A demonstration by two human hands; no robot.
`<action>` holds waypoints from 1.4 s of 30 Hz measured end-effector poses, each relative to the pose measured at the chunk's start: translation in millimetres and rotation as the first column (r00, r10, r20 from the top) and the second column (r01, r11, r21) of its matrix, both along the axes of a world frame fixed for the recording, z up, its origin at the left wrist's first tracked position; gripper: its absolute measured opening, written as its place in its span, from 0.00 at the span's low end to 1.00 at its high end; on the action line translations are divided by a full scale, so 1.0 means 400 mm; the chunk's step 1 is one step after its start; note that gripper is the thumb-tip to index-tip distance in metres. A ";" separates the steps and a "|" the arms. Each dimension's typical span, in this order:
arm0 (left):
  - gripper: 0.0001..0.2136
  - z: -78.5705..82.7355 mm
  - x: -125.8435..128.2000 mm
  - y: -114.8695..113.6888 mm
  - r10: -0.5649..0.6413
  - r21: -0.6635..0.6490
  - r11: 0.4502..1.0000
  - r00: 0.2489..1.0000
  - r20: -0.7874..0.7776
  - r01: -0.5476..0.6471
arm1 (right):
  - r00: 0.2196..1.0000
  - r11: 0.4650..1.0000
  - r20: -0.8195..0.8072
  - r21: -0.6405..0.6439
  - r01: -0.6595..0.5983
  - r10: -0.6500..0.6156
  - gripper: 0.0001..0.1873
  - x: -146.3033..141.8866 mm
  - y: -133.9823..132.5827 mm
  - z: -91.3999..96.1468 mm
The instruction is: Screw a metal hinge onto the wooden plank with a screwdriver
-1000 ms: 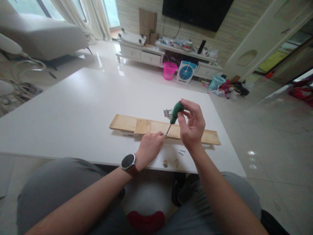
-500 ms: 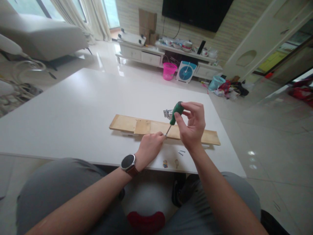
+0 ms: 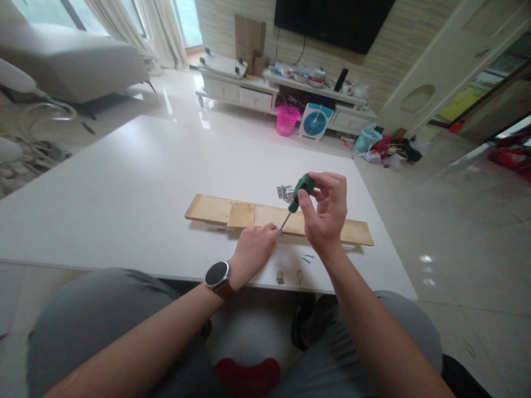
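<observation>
My right hand [image 3: 329, 207] grips the green handle of a screwdriver [image 3: 299, 193], which slants down to the left. Its metal tip meets a small metal piece at the near edge of a long wooden board [image 3: 211, 209]. Closed fingers of my left hand [image 3: 258, 243] press at that same spot, the wrist wearing a watch; what they pinch is too small and hidden to name. Behind the board lie several metal hinges [image 3: 284, 193], partly covered by the screwdriver. Loose screws [image 3: 307, 258] rest on the table in front of the board.
The white table [image 3: 124, 182] carries a small cartoon-figure sticker or charm [image 3: 280, 277] and a key-like item [image 3: 299, 276] by its near edge. Across the floor stand a pink basket [image 3: 287, 120], a blue fan [image 3: 316, 120] and a low cabinet [image 3: 257, 99].
The screwdriver handle has turned slightly in my right hand, whose fingers have shifted a little. My left hand and the board stay in place.
</observation>
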State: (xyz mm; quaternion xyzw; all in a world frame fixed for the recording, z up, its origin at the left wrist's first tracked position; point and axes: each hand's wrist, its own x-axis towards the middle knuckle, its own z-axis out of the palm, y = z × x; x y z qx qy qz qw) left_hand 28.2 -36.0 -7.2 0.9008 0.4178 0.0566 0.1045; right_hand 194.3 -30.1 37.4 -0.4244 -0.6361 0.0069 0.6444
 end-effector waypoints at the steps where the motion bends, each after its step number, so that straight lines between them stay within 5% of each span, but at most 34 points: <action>1: 0.14 0.001 0.000 0.000 -0.002 -0.001 1.000 1.000 0.000 0.002 | 1.000 1.000 0.001 0.002 -0.017 0.017 0.15 0.000 -0.001 0.001; 11: 0.13 -0.002 0.001 0.001 0.004 0.004 1.000 1.000 0.000 -0.004 | 0.997 1.000 0.066 0.007 0.028 -0.028 0.15 0.004 -0.003 0.005; 17: 0.12 -0.002 0.000 0.000 0.001 0.011 1.000 1.000 0.000 -0.001 | 0.998 0.999 0.042 0.013 -0.049 0.048 0.19 0.004 -0.002 0.003; 23: 0.14 -0.002 0.000 0.001 0.006 0.007 1.000 1.000 -0.002 -0.006 | 0.998 0.998 0.028 0.010 0.060 -0.061 0.15 -0.003 -0.007 0.013; 29: 0.14 0.000 0.001 0.000 0.000 0.004 1.000 1.000 -0.017 0.000 | 0.999 0.999 0.032 -0.019 -0.038 0.039 0.20 0.007 -0.001 -0.007; 37: 0.14 0.001 0.000 -0.001 0.007 0.002 1.000 1.000 -0.008 -0.007 | 0.999 0.999 0.030 0.004 0.036 -0.036 0.15 -0.001 -0.004 0.007; 42: 0.14 0.006 0.000 -0.001 0.002 -0.007 1.000 1.000 -0.017 -0.002 | 0.999 1.000 0.040 -0.022 -0.020 0.021 0.18 0.002 -0.004 0.001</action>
